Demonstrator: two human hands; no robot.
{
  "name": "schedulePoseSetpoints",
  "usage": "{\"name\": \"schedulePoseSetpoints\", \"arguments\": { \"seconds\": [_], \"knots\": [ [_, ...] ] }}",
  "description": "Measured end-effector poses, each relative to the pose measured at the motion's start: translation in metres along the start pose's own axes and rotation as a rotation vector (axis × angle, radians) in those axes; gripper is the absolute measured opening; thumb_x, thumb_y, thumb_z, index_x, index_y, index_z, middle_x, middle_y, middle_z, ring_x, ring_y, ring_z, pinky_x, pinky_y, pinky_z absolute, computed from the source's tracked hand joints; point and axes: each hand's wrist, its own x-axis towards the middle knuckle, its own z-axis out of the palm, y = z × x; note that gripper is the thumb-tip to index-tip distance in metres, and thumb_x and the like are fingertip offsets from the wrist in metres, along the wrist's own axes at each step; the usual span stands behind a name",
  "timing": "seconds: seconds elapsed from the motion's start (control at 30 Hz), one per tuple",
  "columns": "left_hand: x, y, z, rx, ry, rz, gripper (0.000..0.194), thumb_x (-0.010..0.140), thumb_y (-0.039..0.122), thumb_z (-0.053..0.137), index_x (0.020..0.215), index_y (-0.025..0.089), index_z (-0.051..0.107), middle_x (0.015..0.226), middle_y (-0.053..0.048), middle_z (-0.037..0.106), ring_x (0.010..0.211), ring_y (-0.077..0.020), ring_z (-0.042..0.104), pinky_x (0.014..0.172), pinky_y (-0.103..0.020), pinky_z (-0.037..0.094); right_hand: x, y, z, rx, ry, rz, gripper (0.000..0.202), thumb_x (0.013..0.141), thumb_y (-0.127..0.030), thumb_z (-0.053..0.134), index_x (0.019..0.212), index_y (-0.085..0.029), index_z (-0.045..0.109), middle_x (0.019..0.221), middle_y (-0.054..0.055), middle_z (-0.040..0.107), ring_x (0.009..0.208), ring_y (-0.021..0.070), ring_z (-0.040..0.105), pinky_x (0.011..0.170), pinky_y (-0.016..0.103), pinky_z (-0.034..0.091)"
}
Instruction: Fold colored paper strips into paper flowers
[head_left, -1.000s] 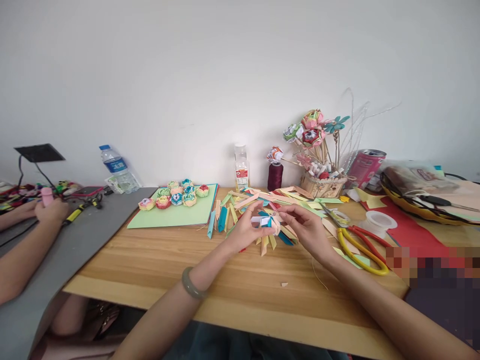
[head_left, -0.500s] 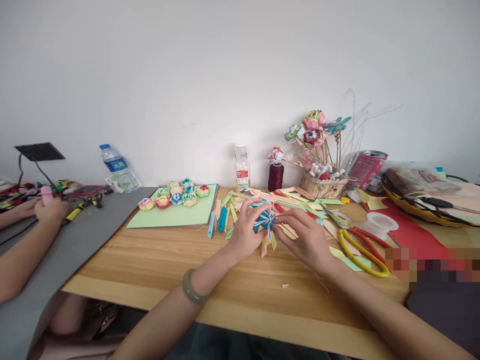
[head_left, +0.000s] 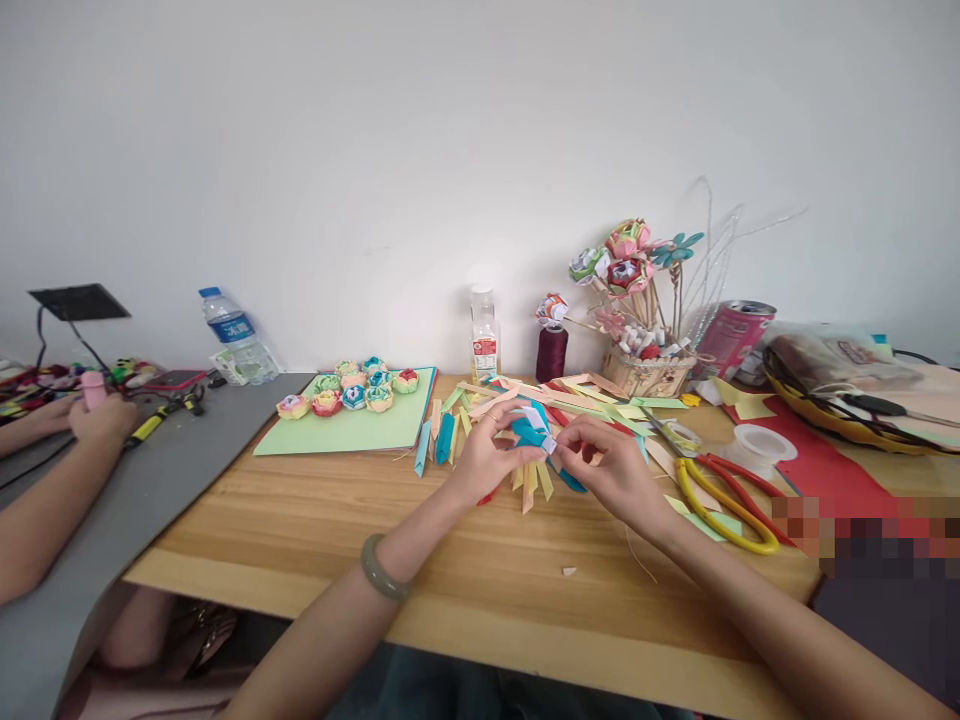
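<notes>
Between my two hands is a blue and white folded-paper flower (head_left: 531, 430), held above the wooden table. My left hand (head_left: 491, 452) is closed round its left side, thumb below and fingers over the top. With thumb and forefinger, my right hand (head_left: 604, 462) pinches a white paper tip on the flower's right side. Part of the flower is hidden by my fingers. Beneath and behind it lies a spread of folded paper strips (head_left: 445, 436) in blue, yellow, peach and green.
Finished paper flowers (head_left: 354, 397) sit on green paper sheets (head_left: 322, 438) at left. Yellow-and-red-handled scissors (head_left: 731, 500) and a white tape roll (head_left: 763, 445) lie right. A clear bottle (head_left: 484, 335), thread spool (head_left: 552, 353) and flower basket (head_left: 649, 370) stand behind. A co-worker's hands (head_left: 101, 420) are far left.
The flower has been turned in my hands: its star-like striped face no longer shows, and blue and white petals do. My right fingers have shifted to a white tip.
</notes>
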Motion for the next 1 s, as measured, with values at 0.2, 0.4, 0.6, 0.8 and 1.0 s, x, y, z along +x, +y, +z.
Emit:
{"name": "schedulePoseSetpoints", "arguments": {
  "seconds": [0.2, 0.4, 0.6, 0.8, 1.0],
  "knots": [
    [0.0038, -0.003, -0.0015, -0.258, -0.027, -0.103, 0.04, 0.062, 0.031, 0.072, 0.097, 0.016, 0.062, 0.094, -0.005, 0.064, 0.085, -0.0148, 0.057, 0.082, -0.028, 0.043, 0.004, -0.0018, -0.0013, 0.314, -0.064, 0.188, 0.015, 0.077, -0.032, 0.053, 0.074, -0.017, 0.055, 0.07, 0.0, 0.055, 0.062, 0.0118, 0.049, 0.052, 0.023, 0.038],
    [0.0023, -0.0029, -0.0005, -0.37, -0.039, -0.24, 0.05, 0.056, 0.035, 0.076, 0.1, 0.016, 0.063, 0.078, -0.003, 0.064, 0.066, -0.0128, 0.058, 0.064, -0.027, 0.047, 0.0059, -0.0094, -0.0054, 0.522, -0.139, 0.373, 0.026, 0.07, -0.043, 0.061, 0.069, -0.017, 0.056, 0.064, -0.002, 0.052, 0.054, 0.0093, 0.045, 0.049, 0.023, 0.036],
    [0.004, -0.0066, -0.001, -0.354, 0.004, -0.192, 0.048, 0.051, 0.033, 0.079, 0.094, 0.016, 0.068, 0.071, -0.001, 0.062, 0.068, -0.0117, 0.056, 0.068, -0.026, 0.045, 0.006, -0.0078, -0.0042, 0.621, -0.157, 0.447, 0.024, 0.066, -0.04, 0.065, 0.066, -0.017, 0.057, 0.061, -0.003, 0.051, 0.051, 0.0079, 0.043, 0.047, 0.022, 0.034],
    [0.0025, -0.0058, 0.0, -0.366, -0.043, -0.17, 0.046, 0.054, 0.029, 0.078, 0.098, 0.017, 0.068, 0.075, -0.002, 0.065, 0.071, -0.0116, 0.056, 0.073, -0.027, 0.046, 0.0065, -0.0086, -0.0009, 0.611, -0.126, 0.43, 0.021, 0.065, -0.036, 0.065, 0.064, -0.017, 0.054, 0.058, -0.004, 0.049, 0.049, 0.008, 0.043, 0.045, 0.022, 0.032],
    [0.0024, -0.0039, -0.0001, -0.357, -0.065, -0.12, 0.041, 0.054, 0.024, 0.077, 0.094, 0.019, 0.069, 0.081, -0.001, 0.066, 0.076, -0.0127, 0.059, 0.078, -0.028, 0.046, 0.003, -0.0053, 0.0039, 0.509, -0.072, 0.326, 0.018, 0.068, -0.033, 0.06, 0.068, -0.018, 0.051, 0.061, -0.003, 0.05, 0.052, 0.0089, 0.043, 0.046, 0.022, 0.033]
  ]
}}
